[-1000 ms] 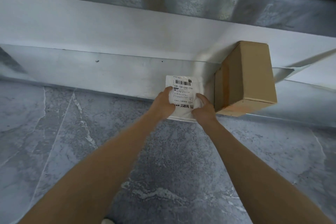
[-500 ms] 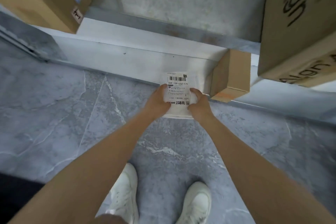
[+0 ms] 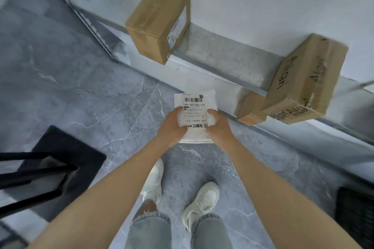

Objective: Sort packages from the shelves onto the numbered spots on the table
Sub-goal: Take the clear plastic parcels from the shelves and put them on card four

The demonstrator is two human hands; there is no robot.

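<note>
Head | left hand (image 3: 172, 125), right hand (image 3: 219, 127) grip white package (image 3: 194, 111) | cardboard boxes (image 3: 159, 18) on shelves (image 3: 222, 54)

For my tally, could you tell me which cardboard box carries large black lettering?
The big right-hand box; the labelled left box and the small box lack any.

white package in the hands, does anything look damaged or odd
Nothing looks damaged. The white package is soft and dents where the left hand and right hand grip it; its label is readable, no tear visible.

Faded grey-blue jeans (image 3: 210, 230) (left hem frayed) over chunky white sneakers (image 3: 202, 198); forearms (image 3: 113, 188) bare.
</note>
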